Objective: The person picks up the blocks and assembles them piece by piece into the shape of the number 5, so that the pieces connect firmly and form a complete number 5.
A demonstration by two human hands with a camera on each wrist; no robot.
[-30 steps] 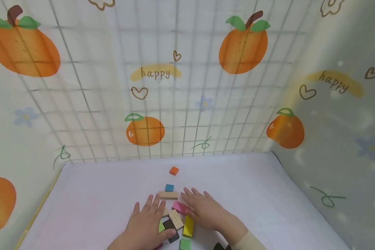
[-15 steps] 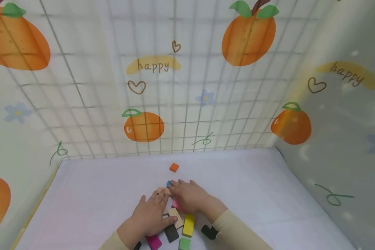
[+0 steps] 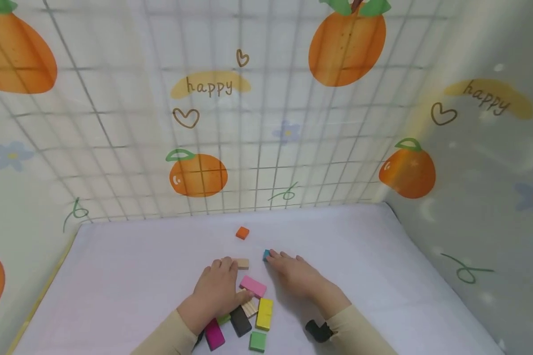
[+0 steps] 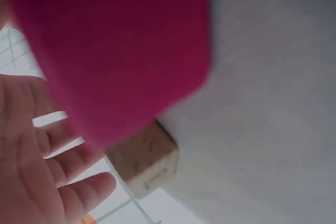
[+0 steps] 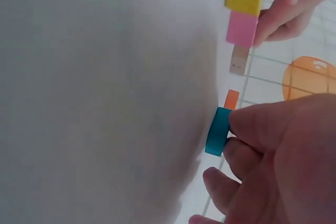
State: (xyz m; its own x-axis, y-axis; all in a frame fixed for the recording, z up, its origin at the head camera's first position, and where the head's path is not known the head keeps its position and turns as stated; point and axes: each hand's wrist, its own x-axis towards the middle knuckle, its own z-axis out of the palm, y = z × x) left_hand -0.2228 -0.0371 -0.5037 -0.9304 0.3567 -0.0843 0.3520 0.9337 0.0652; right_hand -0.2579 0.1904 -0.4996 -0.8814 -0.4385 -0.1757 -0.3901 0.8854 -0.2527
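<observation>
In the head view my right hand [image 3: 302, 278] reaches forward to a small blue block [image 3: 265, 255]. The right wrist view shows the thumb and a bent finger pinching this blue block [image 5: 217, 132], close above or on the white surface. My left hand [image 3: 215, 291] lies over the pile, its fingertips at a plain wooden block [image 3: 242, 264] and its thumb over a striped wooden block [image 3: 249, 308]. Its fingers look relaxed and spread in the left wrist view, beside the wooden block [image 4: 144, 161]; a magenta block [image 4: 121, 51] fills the foreground there.
An orange block [image 3: 242, 232] lies farthest back. Around the left hand are pink [image 3: 253, 286], yellow [image 3: 264, 314], black [image 3: 240, 320], green [image 3: 257, 341] and magenta [image 3: 214, 334] blocks. A patterned cloth over a grid [image 3: 248, 123] encloses the white table [image 3: 360, 246].
My right hand has moved in over the pile, then off to the right with the blue block. My left hand has shifted forward to the wooden block, its fingers more bent.
</observation>
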